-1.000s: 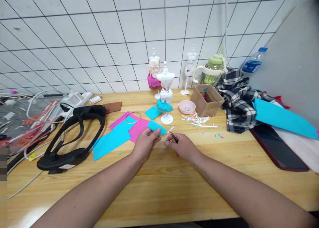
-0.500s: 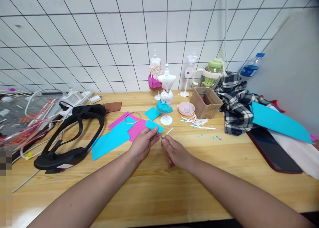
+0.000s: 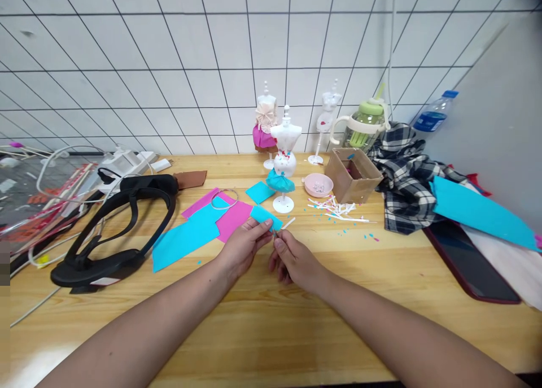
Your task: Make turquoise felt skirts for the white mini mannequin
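Note:
My left hand pinches a small piece of blue fabric between thumb and fingers, just above the wooden table. My right hand is closed round small scissors whose tip pokes out at the fabric's edge. The two hands almost touch. Just behind them stands a white mini mannequin wearing a blue skirt. Larger blue and pink sheets lie to the left of my left hand.
A black headset and cables lie at the left. Two more mini mannequins, a pink dish, a cardboard box, white paper scraps, a green cup, plaid cloth and a tablet fill the back and right.
My right hand has moved left, closing in on the blue fabric piece, and the scissors now meet its edge. My left hand has kept its pinch.

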A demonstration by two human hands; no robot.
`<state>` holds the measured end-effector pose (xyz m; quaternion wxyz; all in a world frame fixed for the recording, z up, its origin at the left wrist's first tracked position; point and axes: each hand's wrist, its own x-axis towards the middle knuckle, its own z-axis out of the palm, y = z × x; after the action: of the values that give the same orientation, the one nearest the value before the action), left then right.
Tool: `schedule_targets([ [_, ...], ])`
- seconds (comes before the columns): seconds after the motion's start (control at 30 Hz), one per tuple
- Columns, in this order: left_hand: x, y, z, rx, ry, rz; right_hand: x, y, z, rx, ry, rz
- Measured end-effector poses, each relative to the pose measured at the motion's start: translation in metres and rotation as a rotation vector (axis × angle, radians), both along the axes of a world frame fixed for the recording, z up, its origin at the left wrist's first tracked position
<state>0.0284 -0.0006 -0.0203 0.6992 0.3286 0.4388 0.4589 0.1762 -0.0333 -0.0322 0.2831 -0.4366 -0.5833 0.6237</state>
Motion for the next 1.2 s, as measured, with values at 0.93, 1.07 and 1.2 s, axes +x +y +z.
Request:
schedule_targets([
  [0.93, 0.000, 0.000, 0.001, -0.010, 0.025, -0.006, 0.001, -0.001, -0.002, 0.045, -0.040, 0.007],
  [1.07, -0.003, 0.003, 0.000, -0.058, -0.029, 0.047, 0.010, -0.001, 0.000, 0.046, -0.103, 0.066],
  [1.2, -0.006, 0.006, -0.002, -0.098, -0.055, 0.058, 0.019, 0.001, 0.004, 0.105, -0.201, 0.042],
])
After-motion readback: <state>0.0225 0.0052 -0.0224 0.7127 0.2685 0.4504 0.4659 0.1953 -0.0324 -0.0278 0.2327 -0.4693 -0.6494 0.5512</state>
